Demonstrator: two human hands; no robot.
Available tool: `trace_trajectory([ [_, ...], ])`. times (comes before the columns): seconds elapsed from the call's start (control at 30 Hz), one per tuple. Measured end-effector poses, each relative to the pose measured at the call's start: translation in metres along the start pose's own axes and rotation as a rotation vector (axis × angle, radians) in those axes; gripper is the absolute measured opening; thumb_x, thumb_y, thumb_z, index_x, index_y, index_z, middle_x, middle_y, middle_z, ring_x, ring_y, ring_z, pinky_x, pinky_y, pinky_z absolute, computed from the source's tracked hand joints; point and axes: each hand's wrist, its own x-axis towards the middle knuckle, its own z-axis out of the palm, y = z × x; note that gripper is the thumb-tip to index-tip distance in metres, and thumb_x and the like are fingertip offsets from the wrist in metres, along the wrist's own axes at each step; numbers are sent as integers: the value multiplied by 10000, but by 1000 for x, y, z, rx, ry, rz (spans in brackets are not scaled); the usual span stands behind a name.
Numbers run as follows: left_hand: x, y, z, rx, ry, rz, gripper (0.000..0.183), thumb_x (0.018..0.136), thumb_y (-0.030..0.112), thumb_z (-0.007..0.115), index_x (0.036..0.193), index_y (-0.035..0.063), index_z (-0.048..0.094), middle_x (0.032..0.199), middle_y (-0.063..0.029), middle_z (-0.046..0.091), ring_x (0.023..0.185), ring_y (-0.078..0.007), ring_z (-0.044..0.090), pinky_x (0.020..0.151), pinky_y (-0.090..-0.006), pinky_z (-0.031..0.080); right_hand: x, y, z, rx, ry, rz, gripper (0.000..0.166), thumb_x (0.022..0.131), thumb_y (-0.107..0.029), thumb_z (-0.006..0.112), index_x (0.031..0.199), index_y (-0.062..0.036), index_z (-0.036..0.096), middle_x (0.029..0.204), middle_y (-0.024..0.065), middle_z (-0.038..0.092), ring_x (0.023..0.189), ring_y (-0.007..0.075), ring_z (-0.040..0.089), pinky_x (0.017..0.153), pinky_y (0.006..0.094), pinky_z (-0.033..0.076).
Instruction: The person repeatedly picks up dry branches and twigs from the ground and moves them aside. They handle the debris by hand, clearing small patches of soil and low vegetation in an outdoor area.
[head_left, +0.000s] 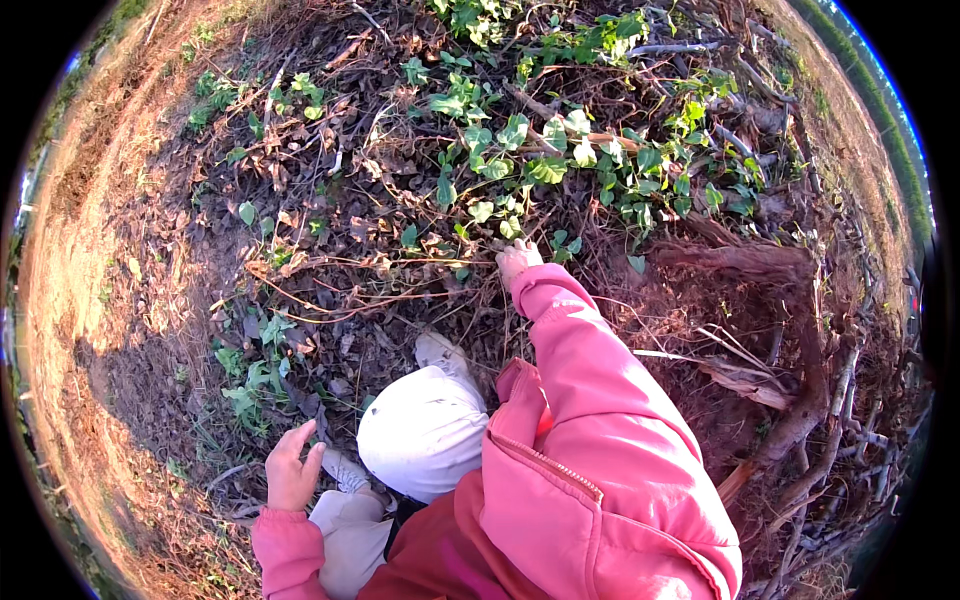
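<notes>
My right hand (519, 259) reaches forward to the ground with its fingers curled among thin stems, at the near edge of a patch of green leafy vines (547, 169). Whether a stem lies inside the fingers is hidden. Long bare vine stems (375, 302) stretch over the dry leaf litter (315, 202) to the left of that hand. My left hand (292, 465) is raised beside my lower leg, thumb and fingers apart, holding nothing. A low clump of green leaves (259, 382) grows just beyond it. Both arms wear pink jacket sleeves (592, 352).
A thick brown root or branch (810, 360) bends along the right, with splintered wood (750, 382) beside it. Grey sticks (840, 420) pile up farther right. My pale-trousered knee (424, 427) and shoe (442, 352) are between my hands. Sunlit bare soil (67, 270) borders the left.
</notes>
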Motion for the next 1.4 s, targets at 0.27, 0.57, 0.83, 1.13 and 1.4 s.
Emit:
trace_trajectory([
  [0.27, 4, -13, 7, -19, -30, -86, 337, 779, 76, 641, 1105, 10, 587, 978, -148, 642, 885, -257, 638, 793, -331, 496, 26, -5, -102, 432, 192, 164, 296, 791, -205, 591, 1074, -128, 632, 1059, 99, 613, 982, 282, 576, 840, 375, 473],
  [0.57, 6, -31, 10, -10, -61, -116, 338, 780, 111, 653, 1102, 27, 596, 962, -135, 651, 868, -246, 646, 758, -329, 508, 62, 108, -153, 540, 230, 413, 379, 867, -376, 540, 1145, -128, 608, 971, 129, 642, 882, 271, 617, 788, 359, 481],
  [0.83, 13, -23, 7, -19, -59, -70, 338, 781, 116, 649, 1102, 22, 600, 956, -141, 650, 859, -250, 648, 746, -330, 510, 62, 51, -45, 736, 334, 342, 400, 865, -356, 479, 1047, -23, 605, 940, 221, 625, 897, 367, 607, 815, 425, 468],
  [1.13, 4, -20, 0, -23, -28, -21, 341, 780, 125, 648, 1105, 31, 600, 932, -144, 653, 840, -258, 648, 740, -334, 510, -37, 66, -61, 843, 464, 449, 389, 847, -334, 493, 968, 4, 642, 844, 227, 638, 816, 366, 622, 756, 427, 469],
  [1.4, -7, -14, -6, -25, -29, -9, 339, 796, 151, 641, 1113, 38, 598, 957, -143, 657, 852, -258, 650, 749, -339, 510, -155, -47, -77, 1457, 252, 426, 373, 891, -336, 501, 928, 19, 610, 555, 94, 558, 414, 164, 518, 417, 302, 410],
])
